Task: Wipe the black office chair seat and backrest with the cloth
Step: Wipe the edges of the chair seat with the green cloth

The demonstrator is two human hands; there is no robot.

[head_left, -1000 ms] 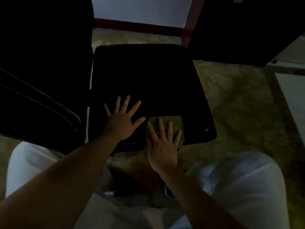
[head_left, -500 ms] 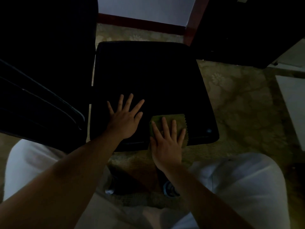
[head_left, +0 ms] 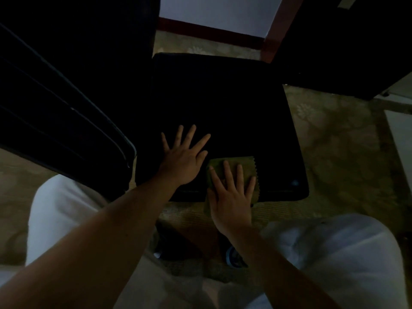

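Right now your left hand (head_left: 182,161) lies flat on the black seat (head_left: 223,108), palm down, with the fingers spread wide and pointing away from you. It rests near the front edge of the seat, toward its left side, and grips nothing.

Your right hand (head_left: 231,197) lies flat on the green cloth (head_left: 231,166), just beside the left hand. Its fingers are straight and only slightly apart, pressing the cloth down rather than pinching it. The cloth sits at the front edge of the seat, roughly at the middle of that edge. Its far part lies on the seat, and its near part hangs over the edge under your palm. A zigzag-cut edge of the cloth shows to the right of your fingers.

The backrest (head_left: 66,85) fills the left of the view as a large dark shape with thin pale lines running across it; neither hand touches it. The light is dim, so little surface detail shows on seat or backrest.

Your knees in white trousers (head_left: 334,253) frame the bottom of the view. Between them lies patterned carpet (head_left: 334,141), which also spreads to the right of the seat. A dark shoe (head_left: 234,257) shows below your right wrist.
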